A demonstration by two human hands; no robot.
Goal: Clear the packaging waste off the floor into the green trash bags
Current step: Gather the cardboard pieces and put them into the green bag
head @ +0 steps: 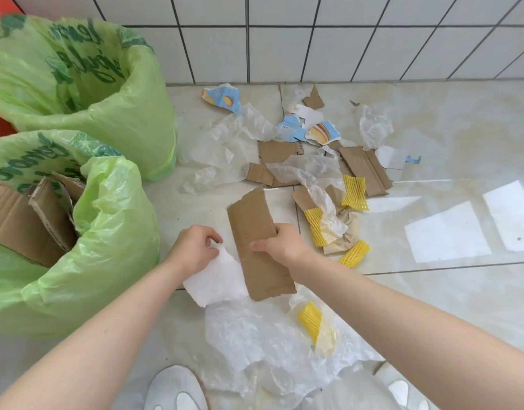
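Nearest the camera: two white shoes [175,389], the right one cut off by the bottom edge, standing on a crumpled sheet of clear plastic film [254,335] with a yellow foam net sleeve [309,319] lying on it. Just beyond, the left hand [194,247] pinches the top edge of a torn white paper sheet [217,279] between thumb and fingers. The right hand [280,242] is clamped on the right edge of a long flat strip of brown cardboard [256,241], thumb on the face, fingers wrapped behind and out of sight. The strip's long axis runs away from the person, tilted slightly left; whether its near end rests on the floor cannot be told. Key relation: the nearer green plastic trash bag [112,232], mouth open and already holding brown cardboard pieces [24,220], stands to the left of both hands; the left hand is closer to it, so the strip has to cross leftward over the paper. The second green trash bag [136,93] stands behind the first, against the white tiled wall [343,39]; its contents are hidden by its own rim. Mid-floor, well apart from the hands, more waste remains: brown cardboard scraps [365,170], more yellow net sleeves [354,192], clear film, torn blue printed carton pieces [321,133]. Judgement: task is partway, much litter left. The bright white patches [447,232] at right look like reflected light, not paper; unsure.
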